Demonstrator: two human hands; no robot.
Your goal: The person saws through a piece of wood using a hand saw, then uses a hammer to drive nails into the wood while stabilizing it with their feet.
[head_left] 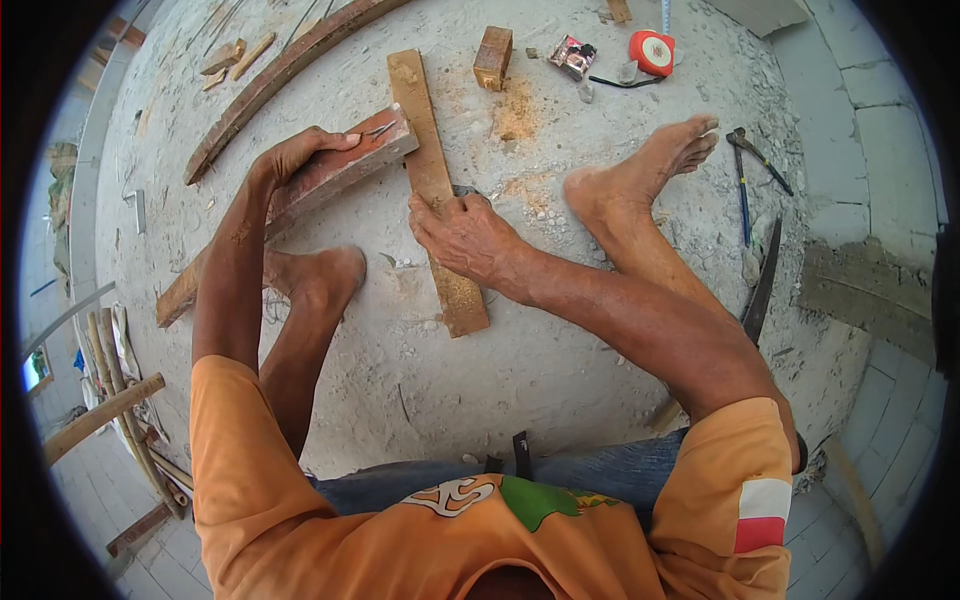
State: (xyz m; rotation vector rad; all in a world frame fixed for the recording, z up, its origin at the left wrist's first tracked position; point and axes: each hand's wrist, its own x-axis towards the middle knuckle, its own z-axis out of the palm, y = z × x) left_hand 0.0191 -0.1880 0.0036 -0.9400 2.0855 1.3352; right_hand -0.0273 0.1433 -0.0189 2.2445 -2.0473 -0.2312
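Note:
My left hand [306, 153] is closed around a reddish-brown wooden beam [345, 165], thumb on top. A few thin nails [377, 129] lie on the beam's top by the thumb tip. The beam's far end meets a flat, pale wooden board [422, 130] on the ground. Over the middle of that board is my right hand [467, 237], its fingers curled closed. A small dark grey piece [463, 190] shows beside its knuckles; the rest of what these fingers hold is hidden. My bare feet rest on the ground either side of the board.
Ahead are a short wood block [493, 58], sawdust [516, 112], a small packet [573, 57] and a red tape measure [652, 53]. Blue-handled pincers [745, 185] and a dark saw blade [765, 280] lie right. A long curved timber [280, 80] lies far left.

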